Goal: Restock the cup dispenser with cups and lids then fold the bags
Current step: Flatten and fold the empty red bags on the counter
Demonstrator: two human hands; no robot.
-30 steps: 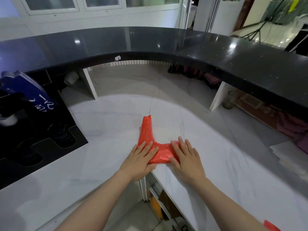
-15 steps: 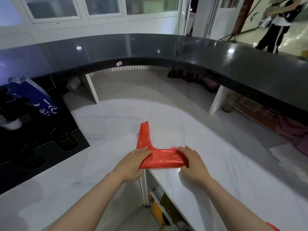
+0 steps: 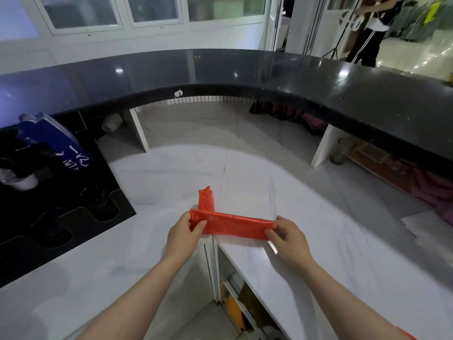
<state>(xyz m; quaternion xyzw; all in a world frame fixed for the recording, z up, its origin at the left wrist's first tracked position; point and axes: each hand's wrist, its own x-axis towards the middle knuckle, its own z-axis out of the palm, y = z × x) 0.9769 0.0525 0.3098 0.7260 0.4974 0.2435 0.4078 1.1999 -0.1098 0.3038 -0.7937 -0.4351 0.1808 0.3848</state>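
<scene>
Red bag (image 3: 230, 224) is folded into a long flat strip, lying across the near inner edge of the white worktop (image 3: 306, 212), right over the seam where its two slabs meet. A short tail of the bag sticks out from the strip's left end, pointing away toward the far side. Left hand (image 3: 182, 235) pinches the strip's left end, thumb on top, fingers curled under. Right hand (image 3: 288, 238) grips the strip's right end with curled fingers. Strip is stretched between the two hands, roughly level; can't tell if it's touching the worktop or just above it. Black cup dispenser (image 3: 61, 212) with round holes sits at the left edge of the worktop, well apart from the bag. Blue sign (image 3: 56, 143) leans behind it. Black raised counter (image 3: 245, 72) curves around the far side.
</scene>
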